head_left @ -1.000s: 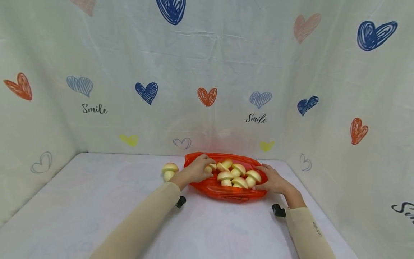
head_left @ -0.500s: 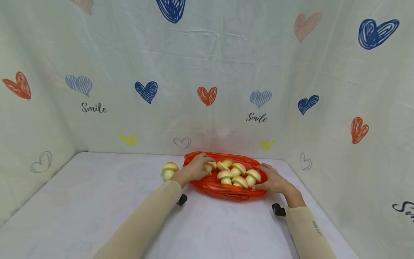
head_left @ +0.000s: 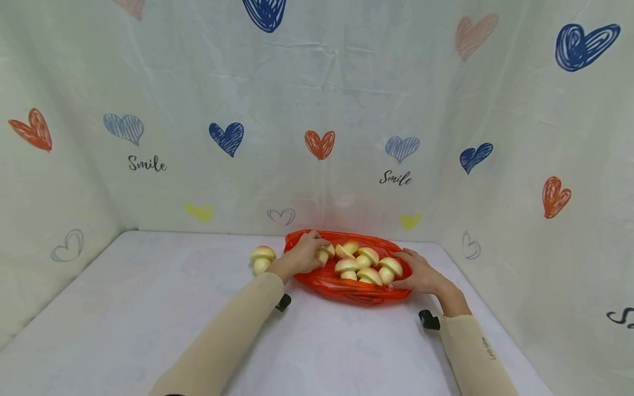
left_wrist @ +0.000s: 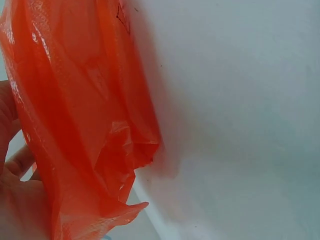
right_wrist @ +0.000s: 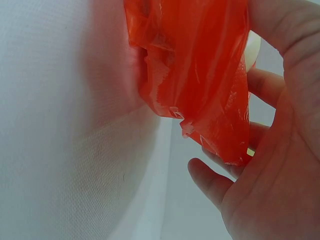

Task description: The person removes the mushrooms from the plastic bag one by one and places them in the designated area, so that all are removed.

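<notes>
A red plastic bag [head_left: 342, 291] lies open on the table, holding several pale mushrooms [head_left: 367, 257] with reddish-tinged caps. At its left end, my left hand [head_left: 303, 254] reaches over the rim and holds a mushroom [head_left: 324, 252] between thumb and fingers. The left wrist view has the bag's side [left_wrist: 75, 100] covering that mushroom and most of the fingers. My right hand [head_left: 420, 275] grips the bag's right end, thumb at the near rim and fingers toward the far one. In the right wrist view, bag film [right_wrist: 200, 75] partly hides the right fingers [right_wrist: 267, 85].
One more mushroom [head_left: 262, 259] stands on the white table [head_left: 198, 297], just left of the bag. Black wrist-worn pieces [head_left: 428, 320] stick out under both forearms. A curtain [head_left: 277, 181] printed with hearts closes off the back and sides.
The view has tipped and shifted slightly. Both hands keep their places at the bag, and the mushrooms lie as before.
</notes>
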`<state>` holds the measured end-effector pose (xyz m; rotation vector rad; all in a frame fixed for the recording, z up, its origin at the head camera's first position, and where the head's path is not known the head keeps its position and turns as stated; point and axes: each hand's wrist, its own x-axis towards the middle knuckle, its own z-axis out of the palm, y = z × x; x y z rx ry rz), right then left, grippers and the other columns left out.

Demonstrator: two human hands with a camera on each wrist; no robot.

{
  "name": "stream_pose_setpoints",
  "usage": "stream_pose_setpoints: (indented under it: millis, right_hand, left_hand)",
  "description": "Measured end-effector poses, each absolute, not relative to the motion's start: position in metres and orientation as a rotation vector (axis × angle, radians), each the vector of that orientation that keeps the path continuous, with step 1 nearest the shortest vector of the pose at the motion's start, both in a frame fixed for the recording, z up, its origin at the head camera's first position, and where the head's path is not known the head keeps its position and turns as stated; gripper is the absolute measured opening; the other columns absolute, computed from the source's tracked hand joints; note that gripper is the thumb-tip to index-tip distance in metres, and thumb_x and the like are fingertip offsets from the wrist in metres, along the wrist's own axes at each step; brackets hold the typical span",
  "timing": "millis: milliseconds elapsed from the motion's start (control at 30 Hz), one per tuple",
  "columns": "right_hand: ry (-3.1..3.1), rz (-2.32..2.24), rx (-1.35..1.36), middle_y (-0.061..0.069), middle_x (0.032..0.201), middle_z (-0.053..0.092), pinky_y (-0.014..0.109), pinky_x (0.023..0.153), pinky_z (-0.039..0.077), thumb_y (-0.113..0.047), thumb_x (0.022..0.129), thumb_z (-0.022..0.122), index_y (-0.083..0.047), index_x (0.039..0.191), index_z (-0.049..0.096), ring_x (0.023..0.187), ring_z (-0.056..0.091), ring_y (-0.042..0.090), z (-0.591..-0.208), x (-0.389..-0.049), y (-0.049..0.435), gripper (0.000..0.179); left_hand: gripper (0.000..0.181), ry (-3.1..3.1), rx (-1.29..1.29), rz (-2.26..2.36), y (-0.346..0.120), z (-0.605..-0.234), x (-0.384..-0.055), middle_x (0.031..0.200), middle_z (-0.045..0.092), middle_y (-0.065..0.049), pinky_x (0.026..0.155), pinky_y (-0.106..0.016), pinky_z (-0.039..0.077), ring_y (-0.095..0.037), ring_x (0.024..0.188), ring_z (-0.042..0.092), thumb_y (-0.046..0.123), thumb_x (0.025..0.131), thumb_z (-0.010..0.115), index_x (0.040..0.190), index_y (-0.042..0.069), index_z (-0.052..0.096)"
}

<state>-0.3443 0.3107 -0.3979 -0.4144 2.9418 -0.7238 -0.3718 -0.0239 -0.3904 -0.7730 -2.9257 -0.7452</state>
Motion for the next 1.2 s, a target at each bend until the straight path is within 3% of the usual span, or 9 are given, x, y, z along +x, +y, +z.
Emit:
stream_pose_setpoints:
  millis: [367, 933, 1200]
  right_hand:
    - [2.933, -0.724, -0.4, 0.022, 0.152, 0.018, 0.069, 0.096, 0.032, -0.047, 0.07, 0.08, -0.013, 0.143, 0.04, 0.134, 0.018, 0.046, -0.397, -0.345, 0.31, 0.09]
    - [2.932, -0.72, -0.411, 0.022, 0.152, 0.018, 0.069, 0.097, 0.03, -0.048, 0.07, 0.079, -0.012, 0.143, 0.04, 0.134, 0.019, 0.046, -0.397, -0.345, 0.31, 0.091]
    - [2.931, -0.713, -0.42, 0.021, 0.152, 0.019, 0.069, 0.096, 0.031, -0.049, 0.07, 0.079, -0.012, 0.143, 0.041, 0.134, 0.019, 0.046, -0.396, -0.345, 0.311, 0.09]
  left_hand:
    - [0.054, -2.959, -0.692, -0.837, -0.019, -0.394, -0.375, 0.125, 0.037, -0.006, 0.095, -0.037, 0.045, -0.023, 0.116, 0.039, 0.013, 0.082, 0.074, 0.132, 0.022, 0.055]
    - [0.055, -2.984, -0.625, -0.859, -0.013, -0.396, -0.376, 0.119, 0.034, -0.007, 0.089, -0.035, 0.047, -0.022, 0.11, 0.039, 0.007, 0.083, 0.072, 0.132, 0.024, 0.054]
    - [0.058, -3.025, -0.656, -0.844, -0.014, -0.395, -0.375, 0.119, 0.036, -0.006, 0.091, -0.038, 0.046, -0.023, 0.111, 0.04, 0.013, 0.082, 0.075, 0.133, 0.026, 0.051]
